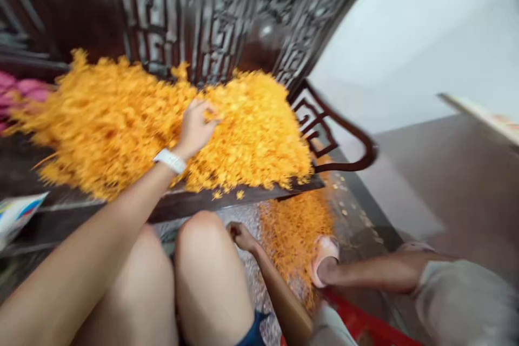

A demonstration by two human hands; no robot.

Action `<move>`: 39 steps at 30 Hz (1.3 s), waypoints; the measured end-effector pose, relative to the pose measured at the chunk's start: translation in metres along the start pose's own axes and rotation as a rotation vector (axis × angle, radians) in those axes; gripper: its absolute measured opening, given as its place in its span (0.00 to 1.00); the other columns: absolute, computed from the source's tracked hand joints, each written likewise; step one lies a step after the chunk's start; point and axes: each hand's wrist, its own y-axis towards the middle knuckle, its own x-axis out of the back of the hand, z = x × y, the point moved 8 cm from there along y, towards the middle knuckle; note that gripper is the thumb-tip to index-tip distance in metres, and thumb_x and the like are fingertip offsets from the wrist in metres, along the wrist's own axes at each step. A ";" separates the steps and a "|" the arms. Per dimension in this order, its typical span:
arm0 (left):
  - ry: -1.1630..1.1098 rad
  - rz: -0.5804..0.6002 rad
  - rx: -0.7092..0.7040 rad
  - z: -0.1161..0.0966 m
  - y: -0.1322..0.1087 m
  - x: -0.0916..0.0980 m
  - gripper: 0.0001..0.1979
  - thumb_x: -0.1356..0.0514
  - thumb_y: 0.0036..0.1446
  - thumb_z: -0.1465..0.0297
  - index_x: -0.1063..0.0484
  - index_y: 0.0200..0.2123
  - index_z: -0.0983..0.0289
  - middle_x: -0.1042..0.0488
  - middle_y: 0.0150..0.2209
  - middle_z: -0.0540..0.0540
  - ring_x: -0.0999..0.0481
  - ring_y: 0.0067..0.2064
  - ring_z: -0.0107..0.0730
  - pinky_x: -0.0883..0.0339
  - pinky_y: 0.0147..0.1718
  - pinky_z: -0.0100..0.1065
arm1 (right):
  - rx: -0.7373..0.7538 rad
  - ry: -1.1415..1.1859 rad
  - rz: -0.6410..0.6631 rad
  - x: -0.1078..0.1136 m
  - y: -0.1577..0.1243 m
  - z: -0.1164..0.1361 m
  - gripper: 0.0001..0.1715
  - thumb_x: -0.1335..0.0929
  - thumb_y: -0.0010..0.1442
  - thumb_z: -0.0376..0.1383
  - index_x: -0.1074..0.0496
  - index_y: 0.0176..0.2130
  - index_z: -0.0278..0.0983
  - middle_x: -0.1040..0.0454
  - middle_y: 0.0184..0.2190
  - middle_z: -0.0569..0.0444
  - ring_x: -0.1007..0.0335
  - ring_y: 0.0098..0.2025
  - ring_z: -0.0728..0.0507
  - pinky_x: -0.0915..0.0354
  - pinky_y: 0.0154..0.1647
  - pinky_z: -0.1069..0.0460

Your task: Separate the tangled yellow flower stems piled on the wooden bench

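My left hand, with a white watch on the wrist, reaches into a big heap of orange flowers on a dark wooden bench. Its fingers curl down into the blooms near the middle of the heap, gripping some; the picture is smeared by motion. My right hand is out of sight. My bare knees fill the lower middle. More orange flowers lie spilled on the floor below the bench's right end.
Another person sits at the lower right: a small hand reaches toward the floor by my knee, and a foot in a pink slipper rests beside the spilled flowers. The carved bench back rises behind. Pink flowers lie far left.
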 end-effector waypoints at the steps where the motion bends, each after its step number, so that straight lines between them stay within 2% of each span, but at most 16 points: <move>1: 0.011 0.011 0.012 0.004 -0.002 -0.002 0.06 0.29 0.57 0.72 0.23 0.35 0.63 0.25 0.42 0.58 0.24 0.45 0.43 0.28 0.42 0.38 | 0.028 -0.015 -0.018 0.012 -0.002 0.002 0.27 0.27 0.66 0.55 0.25 0.39 0.32 0.24 0.32 0.54 0.28 0.32 0.48 0.29 0.35 0.52; 4: 0.033 0.041 0.079 0.016 -0.002 -0.007 0.08 0.31 0.57 0.67 0.22 0.37 0.64 0.24 0.47 0.58 0.24 0.39 0.37 0.27 0.39 0.35 | 0.229 -0.037 0.039 0.057 -0.033 0.029 0.31 0.20 0.53 0.57 0.25 0.28 0.33 0.26 0.26 0.51 0.29 0.28 0.49 0.34 0.30 0.53; 7: 0.085 0.042 0.137 0.019 -0.003 -0.008 0.11 0.31 0.56 0.63 0.22 0.37 0.64 0.23 0.48 0.58 0.27 0.30 0.31 0.26 0.43 0.38 | 0.614 0.021 0.222 0.096 -0.078 0.091 0.28 0.17 0.49 0.52 0.27 0.22 0.35 0.28 0.21 0.51 0.30 0.25 0.49 0.34 0.30 0.53; 8: 0.101 0.044 0.158 0.020 -0.005 -0.007 0.12 0.31 0.56 0.62 0.22 0.37 0.64 0.23 0.49 0.58 0.27 0.29 0.30 0.26 0.44 0.40 | 0.723 0.170 0.103 0.123 -0.083 0.114 0.31 0.17 0.49 0.54 0.31 0.20 0.37 0.33 0.18 0.55 0.34 0.22 0.51 0.37 0.27 0.55; 9: 0.113 0.049 0.174 0.020 -0.006 -0.007 0.13 0.31 0.55 0.61 0.22 0.37 0.64 0.23 0.49 0.59 0.27 0.28 0.31 0.26 0.46 0.42 | 0.815 0.425 -0.265 0.167 -0.084 0.127 0.32 0.20 0.55 0.54 0.36 0.20 0.39 0.39 0.17 0.60 0.40 0.20 0.54 0.41 0.25 0.57; 10: 0.123 0.055 0.180 0.020 -0.007 -0.008 0.14 0.31 0.55 0.60 0.22 0.37 0.64 0.23 0.49 0.59 0.27 0.28 0.32 0.26 0.47 0.43 | 0.786 0.660 -0.601 0.198 -0.081 0.125 0.31 0.21 0.57 0.51 0.38 0.22 0.39 0.40 0.18 0.62 0.45 0.20 0.55 0.43 0.24 0.60; 11: 0.130 0.062 0.177 0.020 -0.008 -0.008 0.14 0.31 0.54 0.59 0.22 0.37 0.63 0.23 0.49 0.59 0.26 0.29 0.33 0.26 0.48 0.44 | 0.699 0.861 -0.877 0.214 -0.074 0.115 0.26 0.21 0.57 0.45 0.37 0.25 0.38 0.39 0.19 0.63 0.48 0.20 0.56 0.45 0.22 0.61; 12: 0.135 0.066 0.168 0.019 -0.009 -0.008 0.15 0.31 0.54 0.58 0.22 0.37 0.63 0.23 0.48 0.60 0.26 0.30 0.35 0.27 0.49 0.45 | 0.665 0.918 -0.962 0.213 -0.061 0.115 0.20 0.23 0.59 0.42 0.35 0.29 0.38 0.37 0.21 0.63 0.49 0.20 0.56 0.47 0.22 0.62; 14: 0.137 0.067 0.150 0.018 -0.011 -0.009 0.16 0.31 0.54 0.56 0.22 0.37 0.63 0.23 0.45 0.59 0.25 0.32 0.37 0.27 0.50 0.46 | 0.611 0.956 -0.989 0.192 -0.031 0.109 0.13 0.24 0.57 0.38 0.32 0.34 0.38 0.34 0.23 0.63 0.47 0.21 0.56 0.48 0.21 0.61; 17: 0.127 0.096 0.154 0.018 -0.015 -0.012 0.18 0.32 0.53 0.54 0.21 0.37 0.63 0.24 0.47 0.60 0.26 0.31 0.37 0.26 0.49 0.47 | 0.516 0.925 -0.899 0.138 0.001 0.078 0.19 0.21 0.49 0.38 0.27 0.38 0.36 0.31 0.25 0.62 0.43 0.21 0.55 0.46 0.22 0.58; 20: 0.126 0.103 0.115 0.011 -0.019 -0.015 0.21 0.33 0.54 0.51 0.20 0.39 0.63 0.27 0.52 0.63 0.24 0.34 0.41 0.25 0.50 0.49 | 0.401 0.883 -0.862 0.095 0.009 0.037 0.23 0.20 0.42 0.39 0.26 0.36 0.33 0.31 0.23 0.61 0.43 0.21 0.55 0.50 0.21 0.58; 23: 0.130 0.025 0.081 -0.001 -0.021 -0.011 0.22 0.34 0.56 0.50 0.18 0.41 0.63 0.29 0.52 0.66 0.23 0.44 0.49 0.27 0.55 0.51 | 0.356 0.856 -0.883 0.083 0.006 0.017 0.22 0.22 0.42 0.40 0.26 0.36 0.34 0.32 0.22 0.61 0.43 0.20 0.54 0.53 0.22 0.58; 26: 0.084 0.050 0.104 -0.015 -0.021 -0.014 0.19 0.34 0.58 0.52 0.20 0.41 0.62 0.25 0.44 0.63 0.23 0.44 0.49 0.28 0.49 0.47 | 0.360 0.818 -0.895 0.086 0.002 0.022 0.19 0.23 0.44 0.40 0.27 0.35 0.35 0.31 0.22 0.61 0.44 0.21 0.55 0.53 0.23 0.57; 30: -0.112 0.024 0.142 -0.042 -0.017 -0.017 0.12 0.35 0.61 0.58 0.27 0.36 0.61 0.24 0.34 0.55 0.24 0.38 0.41 0.33 0.40 0.37 | 0.446 0.616 -0.862 0.093 -0.001 0.073 0.15 0.25 0.50 0.41 0.26 0.35 0.36 0.30 0.24 0.60 0.43 0.22 0.54 0.51 0.23 0.55; 34: -0.515 -0.050 0.236 -0.060 -0.006 -0.021 0.03 0.38 0.60 0.68 0.28 0.34 0.62 0.23 0.33 0.54 0.25 0.36 0.33 0.34 0.40 0.32 | 0.677 0.284 -0.846 0.100 0.007 0.174 0.15 0.27 0.56 0.44 0.26 0.39 0.38 0.30 0.29 0.59 0.41 0.25 0.51 0.43 0.27 0.53; 39: -0.776 -0.085 0.308 -0.064 0.005 -0.020 0.02 0.38 0.58 0.73 0.25 0.36 0.62 0.19 0.37 0.55 0.23 0.40 0.32 0.35 0.40 0.30 | 0.857 -0.069 -0.932 0.109 0.055 0.290 0.29 0.26 0.60 0.51 0.26 0.54 0.38 0.25 0.48 0.48 0.31 0.39 0.46 0.34 0.42 0.49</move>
